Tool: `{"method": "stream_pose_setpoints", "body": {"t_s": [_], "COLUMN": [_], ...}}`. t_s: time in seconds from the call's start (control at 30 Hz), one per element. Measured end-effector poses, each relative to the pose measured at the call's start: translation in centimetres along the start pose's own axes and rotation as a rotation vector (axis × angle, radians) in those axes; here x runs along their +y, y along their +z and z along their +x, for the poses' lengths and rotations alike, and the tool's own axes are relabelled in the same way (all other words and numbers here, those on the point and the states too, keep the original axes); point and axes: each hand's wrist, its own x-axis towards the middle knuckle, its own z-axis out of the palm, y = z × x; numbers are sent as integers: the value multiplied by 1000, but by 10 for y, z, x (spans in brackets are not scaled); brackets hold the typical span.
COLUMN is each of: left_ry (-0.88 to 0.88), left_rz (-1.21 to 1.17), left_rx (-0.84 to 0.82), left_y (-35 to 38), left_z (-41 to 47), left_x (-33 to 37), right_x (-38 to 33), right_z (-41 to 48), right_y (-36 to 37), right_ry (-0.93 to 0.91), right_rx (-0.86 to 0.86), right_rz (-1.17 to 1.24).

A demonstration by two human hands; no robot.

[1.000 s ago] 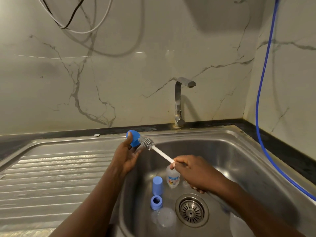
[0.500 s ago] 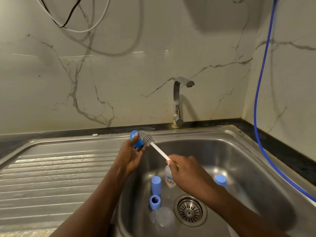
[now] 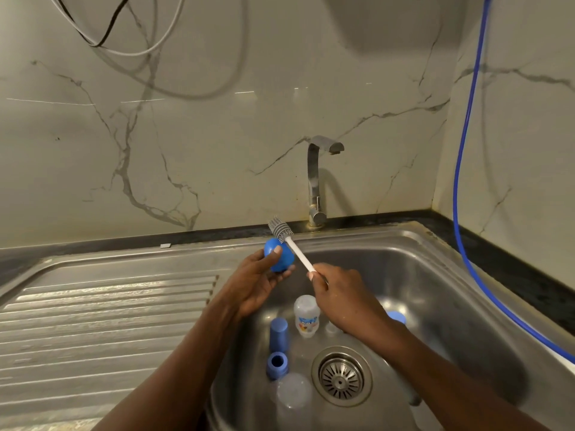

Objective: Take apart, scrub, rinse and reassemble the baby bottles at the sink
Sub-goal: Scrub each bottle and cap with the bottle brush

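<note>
Left hand (image 3: 255, 284) gripping a blue cap (image 3: 278, 259) above the steel sink (image 3: 451, 290), right hand (image 3: 342, 293) pinching a white brush (image 3: 292, 247) just beside it, bottle parts (image 3: 306, 315) lying near the drain (image 3: 341, 375), marble wall (image 3: 217, 150), tap (image 3: 315, 181) behind.

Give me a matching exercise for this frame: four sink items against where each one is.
1 blue rounded plastic cap
2 white-handled grey-bristled bottle brush
3 clear printed baby bottle
4 blue plastic screw ring

A gripped by right hand
B steel sink basin, left of round drain strainer
C held by left hand
D basin, between strainer and tap

Pairs: 1-C, 2-A, 3-D, 4-B
</note>
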Motion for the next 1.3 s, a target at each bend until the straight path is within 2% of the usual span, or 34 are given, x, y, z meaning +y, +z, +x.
{"method": "stream_pose_setpoints", "body": {"t_s": [0.27,0.47,0.63,0.7,0.9,1.0,1.1,1.17,1.3], "left_ry": [90,78,-6,-18,28,49,-12,-11,96], "left_rz": [-260,-256,-203,-214,4,-93,-205,-173,-93], "left_rx": [212,48,-50,-43,79,90,63,62,179], "left_y": [-29,-19,-5,-2,2,-7,-7,1,-4], "left_z": [7,-1,-3,-3,0,4,3,2,7], "left_x": [11,13,6,7,0,1,3,3,-2], "right_x": [-9,-7,3,3,7,6,4,1,-4], "right_z": [-13,-8,1,2,2,2,1,-1,-5], "right_y": [11,8,1,2,4,4,5,6,8], "right_ry": [-67,-17,48,41,35,9,-6,-22,-33], "right_rx": [-106,-24,12,21,1,-5,-12,-17,-42], "right_rz": [-47,-13,14,29,-26,-4,-12,-14,6]}}
